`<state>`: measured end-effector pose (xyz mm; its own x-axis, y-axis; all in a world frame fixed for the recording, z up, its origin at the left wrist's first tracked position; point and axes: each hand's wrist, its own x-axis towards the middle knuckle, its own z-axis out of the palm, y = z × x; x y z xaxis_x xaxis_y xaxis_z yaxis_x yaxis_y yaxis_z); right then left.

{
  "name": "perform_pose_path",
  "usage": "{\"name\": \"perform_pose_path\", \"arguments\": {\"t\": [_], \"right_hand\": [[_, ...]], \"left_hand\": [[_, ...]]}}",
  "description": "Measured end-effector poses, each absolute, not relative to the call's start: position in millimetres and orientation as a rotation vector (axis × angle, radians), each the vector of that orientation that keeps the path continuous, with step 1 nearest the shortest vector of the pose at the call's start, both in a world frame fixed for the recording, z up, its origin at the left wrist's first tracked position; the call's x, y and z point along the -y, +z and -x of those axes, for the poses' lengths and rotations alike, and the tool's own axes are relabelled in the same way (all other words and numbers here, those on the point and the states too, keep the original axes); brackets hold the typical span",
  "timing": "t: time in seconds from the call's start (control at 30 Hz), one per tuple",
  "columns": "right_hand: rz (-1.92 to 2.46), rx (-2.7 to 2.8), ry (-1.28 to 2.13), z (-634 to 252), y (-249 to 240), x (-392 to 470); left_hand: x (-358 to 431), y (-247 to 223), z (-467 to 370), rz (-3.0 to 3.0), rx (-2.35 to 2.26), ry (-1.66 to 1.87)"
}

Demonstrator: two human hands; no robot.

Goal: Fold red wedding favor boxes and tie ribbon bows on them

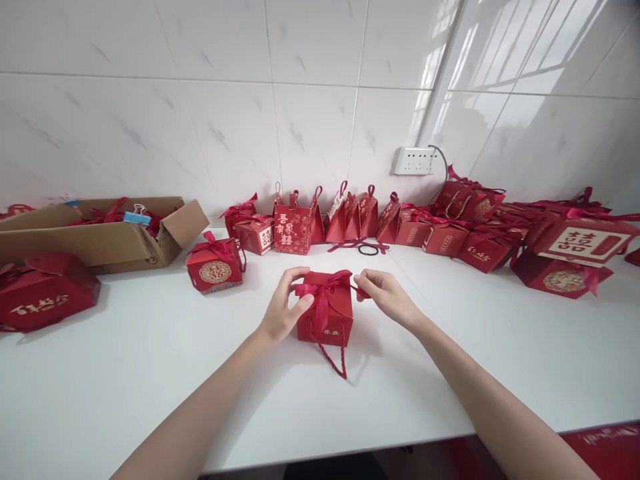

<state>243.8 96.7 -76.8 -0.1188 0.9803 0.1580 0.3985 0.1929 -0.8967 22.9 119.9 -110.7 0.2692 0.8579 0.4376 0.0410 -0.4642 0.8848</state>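
A small red gift box [333, 330] stands upright on the white table in front of me. A dark pink ribbon [323, 312] is tied in a bow on its lid, and a twisted red cord handle [336, 365] hangs down its front. My left hand [284, 308] grips the box's left side, the thumb against the bow's left loop and the fingers at the rear top edge. At the right of the lid, my right hand [384, 293] pinches the ribbon's right part between thumb and fingers, drawn out sideways from the bow.
A cardboard carton [150, 250] with red ribboned things stands at the left, behind a larger red box [50, 297]. Another ribboned box [215, 267] sits nearer the middle. Several red boxes line the tiled wall, with a stack [565, 267] at right. A black ring [369, 251] lies behind my box.
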Motion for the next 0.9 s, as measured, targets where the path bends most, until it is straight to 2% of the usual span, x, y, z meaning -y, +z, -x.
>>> {"name": "perform_pose_path", "arguments": {"t": [0.1,0.23,0.33,0.47,0.73,0.9], "right_hand": [[1.264,1.617,0.967,-245,-73,-94],[1.202,1.736,1.052,-247,-71,-91],[1.173,1.764,1.11,-245,-69,-89],[1.135,1.73,1.134,-244,-71,-89],[1.12,1.857,1.254,-250,-71,-89],[1.212,1.783,1.168,-251,-75,-93]], "left_hand": [[-117,-107,-19,-2.007,-0.83,1.375],[-111,-101,-15,-2.592,-0.603,1.494],[-108,-97,-16,-2.78,-0.637,1.504],[-108,-96,-19,-2.766,-0.829,1.567],[-112,-94,-16,-2.695,-0.919,1.744],[-117,-91,-15,-2.525,-0.995,1.799]]}}
